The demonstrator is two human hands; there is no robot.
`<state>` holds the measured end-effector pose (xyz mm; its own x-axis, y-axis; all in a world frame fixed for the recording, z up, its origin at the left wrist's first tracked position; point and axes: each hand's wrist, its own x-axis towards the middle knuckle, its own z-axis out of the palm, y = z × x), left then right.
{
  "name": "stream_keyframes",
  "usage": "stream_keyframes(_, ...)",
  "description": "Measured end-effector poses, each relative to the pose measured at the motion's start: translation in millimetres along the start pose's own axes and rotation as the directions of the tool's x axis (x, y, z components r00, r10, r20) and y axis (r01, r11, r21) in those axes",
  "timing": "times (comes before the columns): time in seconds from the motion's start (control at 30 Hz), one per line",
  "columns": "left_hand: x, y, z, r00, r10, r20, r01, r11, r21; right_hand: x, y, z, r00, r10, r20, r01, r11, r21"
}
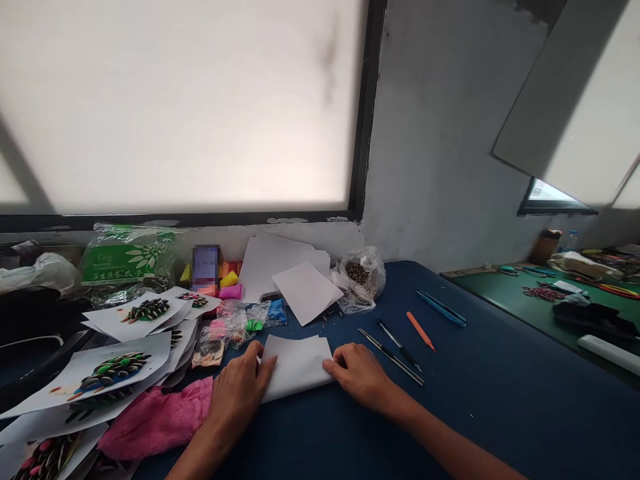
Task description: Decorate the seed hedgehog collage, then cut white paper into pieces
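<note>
The white paper [297, 361], lower centre, lies crosswise between left hand [241, 375] and right hand [364, 377], fingers nearly closed, holding its 2 sides.

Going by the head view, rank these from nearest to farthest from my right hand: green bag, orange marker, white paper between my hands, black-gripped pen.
From your right hand:
1. White paper: at its fingertips, on the left.
2. Black-gripped pen: just to the right.
3. Orange marker: right, beyond the pen.
4. Green bag: far left, below the window.
</note>
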<state>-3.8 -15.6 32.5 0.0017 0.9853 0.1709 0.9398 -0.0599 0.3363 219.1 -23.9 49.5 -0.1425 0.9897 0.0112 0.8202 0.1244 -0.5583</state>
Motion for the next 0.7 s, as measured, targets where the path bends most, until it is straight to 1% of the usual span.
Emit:
stream_keyframes(0.03, -1, 0, -1, 0.997, 0.045, -0.066, -0.042, 0.998, 0.044, 0, 0, 1, 1.000, -0.003, -0.005, 0.003, 1.000, -0.028)
stream_keyframes(0.07, -2, 1, -1, 0.982, 0.116, -0.149, -0.105, 0.991, 0.077, 0, 0, 1, 1.000, -0.005, -0.008, 0.005, 0.999, -0.049)
stream_keyframes(0.1, -3, 2, 1, 0.951, 0.207, -0.229, -0.187, 0.977, 0.107, 0, -1, 2, 1.000, -0.007, -0.010, 0.006, 0.998, -0.062)
stream_keyframes(0.13, -4, 3, 3, 0.910, 0.309, -0.278, -0.282, 0.950, 0.134, 0, -1, 2, 1.000, -0.010, -0.009, 0.009, 0.997, -0.070)
stream_keyframes(0.17, -6, 4, 7, 0.869, 0.406, -0.283, -0.378, 0.913, 0.152, 0, -2, 2, 1.000, -0.015, -0.008, 0.014, 0.997, -0.077)
stream_keyframes(0.2, -8, 6, 12, 0.837, 0.490, -0.245, -0.466, 0.872, 0.152, 0, -2, 1, 1.000, -0.021, -0.008, 0.020, 0.996, -0.086)
stream_keyframes(0.23, -11, 8, 17, 0.815, 0.555, -0.167, -0.538, 0.832, 0.136, 1, -3, 1, 1.000, -0.027, -0.009, 0.026, 0.995, -0.098)
stream_keyframes(0.27, -14, 10, 21, 0.809, 0.583, -0.074, -0.574, 0.811, 0.113, 1, -4, 1, 1.000, -0.030, -0.007, 0.029, 0.993, -0.116)
stream_keyframes(0.3, -16, 13, 24, 0.806, 0.591, 0.025, -0.591, 0.802, 0.085, 1, -4, 1, 1.000, -0.030, -0.003, 0.029, 0.990, -0.136)
stream_keyframes(0.37, -21, 17, 26, 0.810, 0.556, 0.184, -0.572, 0.819, 0.047, 1, -6, 1, 1.000, -0.027, 0.004, 0.027, 0.985, -0.171)
stream_keyframes(0.43, -22, 20, 24, 0.819, 0.506, 0.272, -0.535, 0.843, 0.043, -1, -6, 0, 1.000, -0.027, 0.005, 0.027, 0.982, -0.185)
stream_keyframes(0.5, -22, 21, 20, 0.824, 0.481, 0.298, -0.519, 0.853, 0.058, -5, -6, 0, 0.998, -0.068, -0.009, 0.066, 0.981, -0.183)
stream_keyframes(0.57, -21, 21, 18, 0.825, 0.488, 0.285, -0.525, 0.848, 0.069, -9, -3, -2, 0.984, -0.178, -0.022, 0.171, 0.968, -0.181)
stream_keyframes(0.63, -20, 20, 20, 0.826, 0.501, 0.259, -0.533, 0.844, 0.067, -13, -1, -3, 0.949, -0.315, -0.008, 0.307, 0.932, -0.194)
stream_keyframes(0.7, -20, 18, 23, 0.828, 0.508, 0.237, -0.534, 0.844, 0.055, -15, 1, -3, 0.903, -0.428, 0.037, 0.425, 0.876, -0.227)
